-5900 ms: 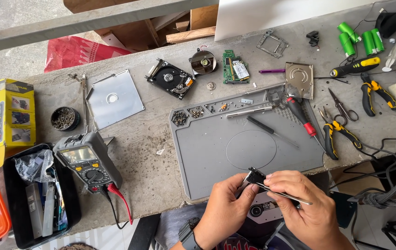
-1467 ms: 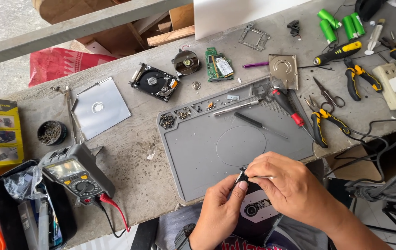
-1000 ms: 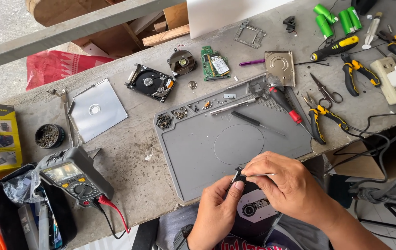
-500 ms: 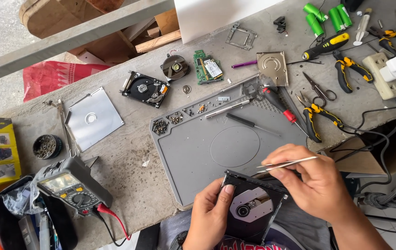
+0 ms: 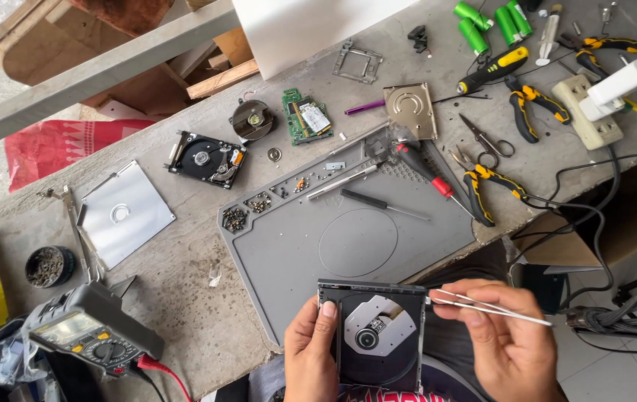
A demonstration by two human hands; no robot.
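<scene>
Below the gray mat [image 5: 348, 246], left hand [image 5: 312, 357] grips optical drive [image 5: 374, 335]; right hand [image 5: 508, 346] pinches tweezers [image 5: 489, 307].

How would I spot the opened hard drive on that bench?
Start at the grey mat in the middle of the bench and look past its upper-left corner. The hard drive lies there, a black case with a shiny round platter showing, unlike the bare green circuit board to its right.

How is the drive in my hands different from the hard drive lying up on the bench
The optical drive is held by the left hand, off the bench; the hard drive lies untouched on the bench. The optical drive is larger, with a black tray; the hard drive shows a shiny platter. Both are opened up.
</scene>
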